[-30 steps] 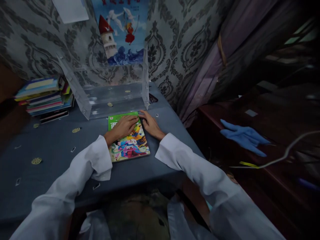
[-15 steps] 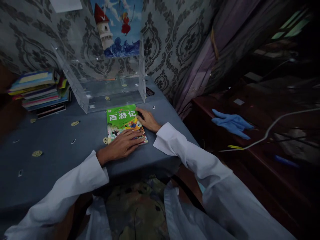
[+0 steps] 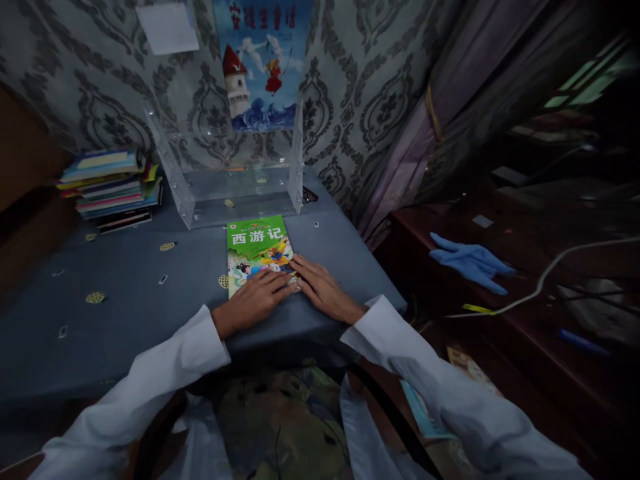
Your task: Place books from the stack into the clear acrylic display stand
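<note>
My left hand lies palm down over the near edge of the green book, fingers loosely straight and unclenched; my right hand is open too, its fingertips at the book's near right corner, close against those of my left. The book is flat near the right edge of the table, its white title reading 西游记 above brightly coloured figures. Just beyond its far edge a clear plastic stand with upright side panels takes up the far part of the table, and dark-framed glasses lie by its right side. To its left rises an uneven stack of thin books, their spines too small for me to read. Behind the stand, a blue poster shows a red-roofed tower and waves, with 安徒生童话 in red across its top; a blank-looking white sheet hangs to its left on the scroll-patterned wall. The tablecloth is smooth grey-blue, dotted with yellowish round motifs and little rectangular marks. A mauve curtain falls in folds at far right, gathered by a tan band. Right of my table, a dark reddish surface bears a crumpled-looking blue glove, a pale cable with a yellow tag, and a blue, pen-like object.
</note>
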A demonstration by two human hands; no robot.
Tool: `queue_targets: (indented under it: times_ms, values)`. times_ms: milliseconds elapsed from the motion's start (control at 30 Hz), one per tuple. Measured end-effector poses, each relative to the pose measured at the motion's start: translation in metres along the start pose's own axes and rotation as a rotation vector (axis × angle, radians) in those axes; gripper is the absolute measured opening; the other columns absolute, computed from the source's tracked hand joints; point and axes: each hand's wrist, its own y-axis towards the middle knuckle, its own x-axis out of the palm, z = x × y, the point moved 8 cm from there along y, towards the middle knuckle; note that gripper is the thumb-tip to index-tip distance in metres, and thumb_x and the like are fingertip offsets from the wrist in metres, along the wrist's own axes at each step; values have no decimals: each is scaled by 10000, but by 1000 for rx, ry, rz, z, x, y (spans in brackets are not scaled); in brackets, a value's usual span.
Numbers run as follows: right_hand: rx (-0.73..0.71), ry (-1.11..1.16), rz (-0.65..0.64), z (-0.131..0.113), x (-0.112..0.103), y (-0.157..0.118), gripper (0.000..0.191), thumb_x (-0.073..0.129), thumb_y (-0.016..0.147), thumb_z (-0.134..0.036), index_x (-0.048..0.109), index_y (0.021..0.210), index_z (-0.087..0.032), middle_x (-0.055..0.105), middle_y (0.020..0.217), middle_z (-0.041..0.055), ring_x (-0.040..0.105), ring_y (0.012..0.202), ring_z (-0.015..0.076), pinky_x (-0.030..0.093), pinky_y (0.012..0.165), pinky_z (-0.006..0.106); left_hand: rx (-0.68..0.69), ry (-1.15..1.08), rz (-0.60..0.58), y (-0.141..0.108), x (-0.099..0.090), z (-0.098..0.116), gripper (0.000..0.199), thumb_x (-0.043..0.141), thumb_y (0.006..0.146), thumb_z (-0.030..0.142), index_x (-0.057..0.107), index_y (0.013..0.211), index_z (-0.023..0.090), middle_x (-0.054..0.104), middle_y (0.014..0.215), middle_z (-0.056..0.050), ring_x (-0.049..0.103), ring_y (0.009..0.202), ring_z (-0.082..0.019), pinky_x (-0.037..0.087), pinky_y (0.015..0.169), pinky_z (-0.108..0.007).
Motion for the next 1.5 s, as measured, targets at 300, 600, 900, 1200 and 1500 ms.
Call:
queue_targets:
  times_ms: [300, 600, 900, 1200, 1500]
  values:
    - [-35, -30, -3, -4, -4, 4, 504, 389, 1032, -320, 404, 1527, -226, 422, 1575, 136, 402, 1458, 250, 388, 1155, 531, -77, 11, -22, -54, -27, -7, 427, 372, 1024, 123, 491, 1430, 182, 636, 1364, -126, 544, 1322, -210, 458, 1083, -394]
    - [-11, -73, -1, -18, -13, 7, 480, 385, 1025, -291, 459, 1498, -252, 472, 1546, 100, 400, 1458, 271, 366, 1167, 575, -171, -18, 125, -102, -41, -16, 460, 452, 997, 105, 491, 1445, 198, 667, 1278, -121, 595, 1241, -229, 540, 1002, -396]
    - [-300, -71, -66, -130, 41, 12, 525, 422, 1014, -224, 382, 1532, -149, 460, 1549, 144, 324, 1498, 239, 335, 1226, 492, -218, -34, 166, -98, -45, -12, 342, 491, 967, 99, 635, 1265, 184, 678, 1083, -106, 616, 996, -223, 574, 869, -366]
    - [-167, -125, -49, -87, 28, -18, 660, 480, 1002, -223, 206, 1598, -146, 366, 1598, 172, 240, 1524, 273, 339, 1220, 536, -224, -3, 176, -98, -46, -13, 394, 464, 983, 112, 577, 1352, 189, 687, 1096, -107, 626, 927, -214, 579, 810, -347]
    - [-138, -146, -13, -78, 13, -31, 661, 430, 1015, -207, 151, 1613, -184, 420, 1567, 162, 319, 1495, 262, 371, 1203, 531, -286, -37, 163, -100, -46, -12, 389, 457, 989, 120, 570, 1356, 178, 688, 1151, -114, 641, 990, -222, 586, 858, -359]
